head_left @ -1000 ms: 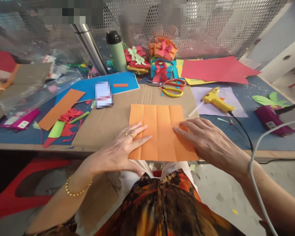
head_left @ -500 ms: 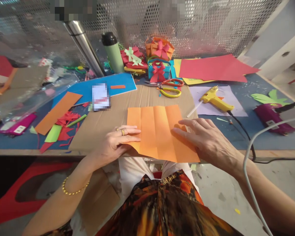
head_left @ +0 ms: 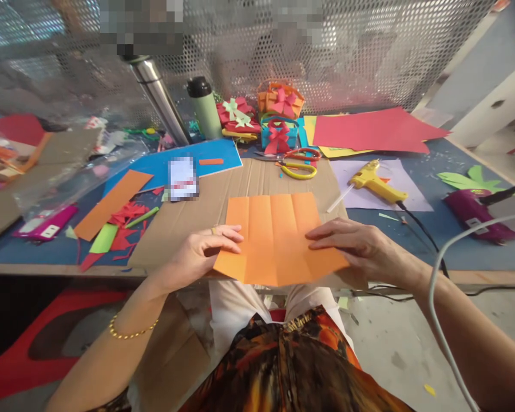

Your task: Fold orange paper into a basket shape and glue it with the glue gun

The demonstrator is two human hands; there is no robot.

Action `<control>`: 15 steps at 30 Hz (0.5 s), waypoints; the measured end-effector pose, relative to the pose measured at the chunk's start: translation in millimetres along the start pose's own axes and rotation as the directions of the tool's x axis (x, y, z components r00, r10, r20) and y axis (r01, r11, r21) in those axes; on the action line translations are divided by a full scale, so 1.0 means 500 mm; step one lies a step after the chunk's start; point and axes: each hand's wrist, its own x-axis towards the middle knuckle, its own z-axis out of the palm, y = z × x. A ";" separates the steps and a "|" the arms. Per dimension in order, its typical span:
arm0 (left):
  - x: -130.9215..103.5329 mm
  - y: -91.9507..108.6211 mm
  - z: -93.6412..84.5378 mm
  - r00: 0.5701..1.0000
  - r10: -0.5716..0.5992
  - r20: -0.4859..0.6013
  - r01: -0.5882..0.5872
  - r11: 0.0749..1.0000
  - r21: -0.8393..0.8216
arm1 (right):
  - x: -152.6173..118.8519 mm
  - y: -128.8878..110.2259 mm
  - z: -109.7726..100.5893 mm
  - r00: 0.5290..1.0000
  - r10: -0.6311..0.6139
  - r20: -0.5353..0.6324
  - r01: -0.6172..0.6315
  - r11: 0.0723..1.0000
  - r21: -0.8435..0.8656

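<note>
A sheet of orange paper (head_left: pixel 274 240) with several parallel creases lies over the front of the cardboard, its near edge raised toward me. My left hand (head_left: pixel 203 249) grips its left side, fingers on top and the thumb out of sight underneath. On the opposite side, my right hand (head_left: pixel 356 246) holds the sheet the same way, fingertips resting on its upper face. Beyond the sheet, scissors (head_left: pixel 298 163) with red and yellow handles lie on the cardboard (head_left: pixel 223 183). A yellow glue gun (head_left: pixel 377 182) rests on lilac paper to the right.
Paper baskets (head_left: pixel 280 134), a green bottle (head_left: pixel 205 109) and a steel flask (head_left: pixel 161 97) stand at the back by a perforated metal screen. Paper scraps (head_left: pixel 126 214) lie to the left. A grey cable (head_left: pixel 440 292) crosses before my right forearm.
My right hand has shifted slightly down along the sheet's right side. The sheet's near left corner has moved outward and its folds look flatter. The view has tilted slightly.
</note>
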 end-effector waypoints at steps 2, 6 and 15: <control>0.003 0.004 0.004 0.996 -0.066 -0.059 0.067 0.998 0.006 | 0.001 -0.001 -0.004 0.997 0.083 -0.005 -0.082 0.994 0.068; 0.024 0.009 0.010 0.927 -0.237 -0.290 0.275 0.957 0.097 | 0.021 0.000 0.000 0.942 0.318 -0.104 -0.309 0.946 0.098; 0.109 -0.006 0.012 0.868 -0.212 -0.449 0.370 0.878 0.302 | 0.094 0.037 0.033 0.811 0.505 -0.296 -0.554 0.825 -0.111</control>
